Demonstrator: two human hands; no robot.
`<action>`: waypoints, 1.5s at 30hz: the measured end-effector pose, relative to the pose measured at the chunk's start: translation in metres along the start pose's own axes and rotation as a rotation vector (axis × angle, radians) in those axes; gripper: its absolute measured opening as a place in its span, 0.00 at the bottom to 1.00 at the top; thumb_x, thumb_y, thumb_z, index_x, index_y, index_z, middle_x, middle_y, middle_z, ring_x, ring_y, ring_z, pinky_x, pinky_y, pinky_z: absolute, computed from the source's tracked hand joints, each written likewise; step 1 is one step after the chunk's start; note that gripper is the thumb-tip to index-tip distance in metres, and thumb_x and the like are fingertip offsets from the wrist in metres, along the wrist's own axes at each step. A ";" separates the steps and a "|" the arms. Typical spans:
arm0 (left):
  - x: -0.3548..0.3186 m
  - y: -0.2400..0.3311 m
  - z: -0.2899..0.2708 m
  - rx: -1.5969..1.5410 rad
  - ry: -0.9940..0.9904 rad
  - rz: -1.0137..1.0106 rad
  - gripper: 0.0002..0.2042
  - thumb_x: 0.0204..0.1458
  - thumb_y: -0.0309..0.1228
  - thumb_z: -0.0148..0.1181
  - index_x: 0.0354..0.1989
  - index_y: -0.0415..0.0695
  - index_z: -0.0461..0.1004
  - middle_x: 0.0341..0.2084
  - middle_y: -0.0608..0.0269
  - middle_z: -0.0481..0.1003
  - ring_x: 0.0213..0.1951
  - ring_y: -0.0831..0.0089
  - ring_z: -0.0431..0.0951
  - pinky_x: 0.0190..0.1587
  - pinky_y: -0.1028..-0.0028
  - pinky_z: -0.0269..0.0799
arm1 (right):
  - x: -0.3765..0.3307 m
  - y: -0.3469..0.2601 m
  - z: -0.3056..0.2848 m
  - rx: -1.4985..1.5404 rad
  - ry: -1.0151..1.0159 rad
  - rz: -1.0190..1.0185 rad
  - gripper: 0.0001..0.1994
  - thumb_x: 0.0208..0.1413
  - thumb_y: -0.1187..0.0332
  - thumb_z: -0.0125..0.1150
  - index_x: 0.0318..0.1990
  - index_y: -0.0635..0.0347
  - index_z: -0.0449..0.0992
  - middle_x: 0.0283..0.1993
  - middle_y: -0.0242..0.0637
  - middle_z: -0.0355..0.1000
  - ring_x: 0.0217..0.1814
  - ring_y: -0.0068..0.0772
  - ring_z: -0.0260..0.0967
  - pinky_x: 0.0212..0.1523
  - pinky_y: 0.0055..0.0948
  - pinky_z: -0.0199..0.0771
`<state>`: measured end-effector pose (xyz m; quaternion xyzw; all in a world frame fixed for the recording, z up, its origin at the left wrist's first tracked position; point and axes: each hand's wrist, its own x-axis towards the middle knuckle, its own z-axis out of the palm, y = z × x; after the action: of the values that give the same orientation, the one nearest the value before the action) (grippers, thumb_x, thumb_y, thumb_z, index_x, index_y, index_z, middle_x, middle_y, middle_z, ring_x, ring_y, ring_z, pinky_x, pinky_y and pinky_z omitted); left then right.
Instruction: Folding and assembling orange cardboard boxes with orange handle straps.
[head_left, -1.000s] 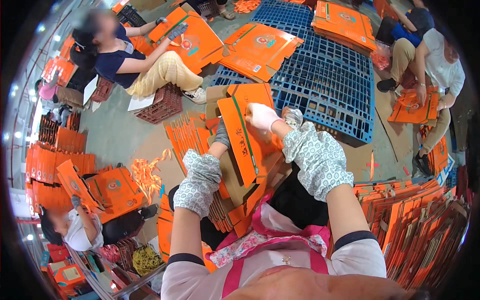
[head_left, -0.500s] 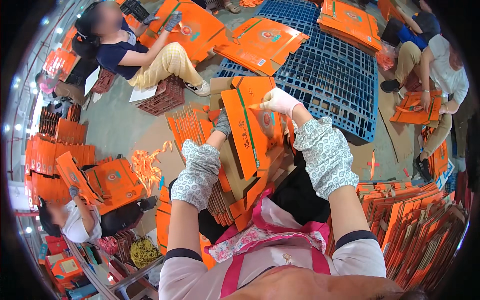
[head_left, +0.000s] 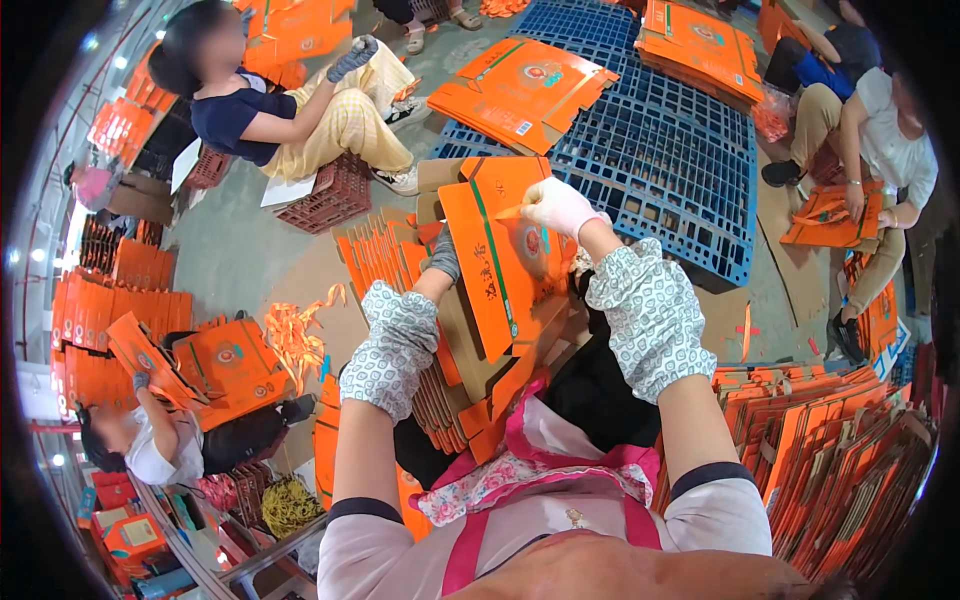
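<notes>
A flattened orange cardboard carton [head_left: 487, 265] with a green stripe leans across my lap, on top of a stack of folded cartons [head_left: 385, 260]. My left hand [head_left: 444, 253], in a grey glove, grips the carton's left side; its fingertips are partly hidden by the board. Over the carton's upper right, my right hand [head_left: 556, 207] in a white glove is closed in a pinch. From its fingertips sticks out a short pointed end of orange ribbon [head_left: 509, 212], lying against the printed face. Patterned sleeve covers wrap both my forearms.
A blue plastic pallet [head_left: 650, 170] ahead bears orange cartons [head_left: 525, 85]. Upright carton stacks [head_left: 800, 450] stand close on my right. Orange ribbons [head_left: 300, 325] hang in a bunch at left. Co-workers sit on both sides, one on a red crate [head_left: 325, 190].
My hands keep nearly the same place; the right one has shifted slightly at the ribbon. At upper left, the co-worker's large carton has moved away from the lap, and a gloved hand is raised.
</notes>
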<state>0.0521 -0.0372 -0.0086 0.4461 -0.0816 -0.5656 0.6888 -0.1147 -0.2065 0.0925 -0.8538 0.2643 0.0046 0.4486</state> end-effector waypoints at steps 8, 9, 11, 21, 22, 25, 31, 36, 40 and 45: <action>-0.005 -0.003 0.005 0.115 0.028 0.067 0.12 0.60 0.34 0.36 0.43 0.42 0.66 0.34 0.60 0.72 0.34 0.67 0.74 0.35 0.71 0.73 | -0.002 -0.001 0.017 -0.139 0.124 0.009 0.10 0.45 0.62 0.56 0.30 0.58 0.77 0.31 0.44 0.74 0.36 0.43 0.72 0.38 0.35 0.70; -0.005 -0.003 0.006 0.129 0.034 0.061 0.12 0.60 0.33 0.36 0.43 0.42 0.66 0.34 0.60 0.72 0.35 0.67 0.74 0.36 0.71 0.73 | -0.003 -0.001 0.018 -0.139 0.126 0.011 0.10 0.45 0.62 0.56 0.30 0.58 0.77 0.31 0.44 0.74 0.36 0.43 0.72 0.38 0.35 0.70; -0.005 -0.002 0.001 0.060 0.010 0.042 0.12 0.60 0.34 0.37 0.43 0.42 0.66 0.35 0.60 0.72 0.35 0.67 0.74 0.36 0.70 0.73 | -0.003 -0.002 0.021 -0.130 0.226 -0.037 0.10 0.45 0.63 0.55 0.30 0.59 0.77 0.30 0.45 0.73 0.35 0.44 0.72 0.37 0.37 0.70; -0.050 -0.046 -0.016 1.384 -0.173 0.578 0.11 0.52 0.31 0.48 0.41 0.42 0.71 0.38 0.53 0.73 0.40 0.59 0.73 0.40 0.65 0.69 | -0.065 0.027 -0.030 0.337 0.255 -0.173 0.09 0.43 0.70 0.56 0.29 0.66 0.77 0.24 0.40 0.72 0.25 0.28 0.69 0.30 0.26 0.68; -0.060 -0.052 -0.009 1.673 -0.207 0.595 0.12 0.51 0.33 0.50 0.41 0.42 0.71 0.38 0.53 0.73 0.40 0.59 0.73 0.40 0.64 0.69 | -0.081 0.028 -0.039 0.416 0.261 -0.185 0.08 0.44 0.73 0.55 0.31 0.68 0.76 0.24 0.32 0.71 0.26 0.19 0.65 0.28 0.21 0.66; -0.088 -0.052 0.017 1.977 -0.211 0.558 0.15 0.49 0.39 0.52 0.42 0.43 0.72 0.38 0.54 0.74 0.40 0.56 0.73 0.41 0.63 0.69 | -0.145 0.002 -0.085 0.547 0.153 -0.027 0.10 0.47 0.71 0.54 0.36 0.67 0.75 0.23 0.26 0.67 0.21 0.11 0.58 0.20 0.14 0.55; -0.093 -0.046 0.011 1.561 -0.202 0.160 0.18 0.49 0.42 0.53 0.41 0.40 0.71 0.39 0.52 0.73 0.39 0.55 0.73 0.41 0.66 0.69 | -0.233 -0.002 -0.135 0.738 0.065 -0.237 0.08 0.47 0.73 0.53 0.32 0.69 0.72 0.23 0.39 0.71 0.21 0.24 0.68 0.22 0.18 0.68; -0.086 -0.070 -0.024 0.710 -0.194 0.027 0.14 0.54 0.35 0.50 0.45 0.41 0.70 0.39 0.59 0.75 0.38 0.64 0.74 0.40 0.67 0.69 | -0.248 -0.035 -0.124 0.681 0.197 -0.426 0.17 0.48 0.71 0.54 0.44 0.73 0.69 0.41 0.47 0.73 0.43 0.36 0.71 0.48 0.32 0.69; -0.091 -0.078 -0.015 0.375 0.154 -0.211 0.13 0.57 0.33 0.45 0.48 0.44 0.67 0.42 0.62 0.74 0.41 0.67 0.73 0.42 0.69 0.69 | -0.236 -0.059 -0.118 0.474 0.479 -0.348 0.11 0.53 0.76 0.46 0.43 0.72 0.70 0.42 0.47 0.72 0.43 0.29 0.70 0.47 0.27 0.68; -0.082 -0.094 -0.028 -0.069 0.133 -0.279 0.10 0.57 0.32 0.46 0.44 0.42 0.68 0.36 0.60 0.74 0.36 0.64 0.75 0.36 0.66 0.73 | -0.182 -0.060 -0.094 0.586 0.542 -0.635 0.08 0.57 0.75 0.44 0.38 0.68 0.70 0.50 0.42 0.66 0.50 0.29 0.65 0.51 0.27 0.63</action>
<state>-0.0255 0.0508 -0.0587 0.4658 0.0465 -0.6273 0.6223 -0.2653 -0.1703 0.2388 -0.7010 0.0887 -0.4280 0.5636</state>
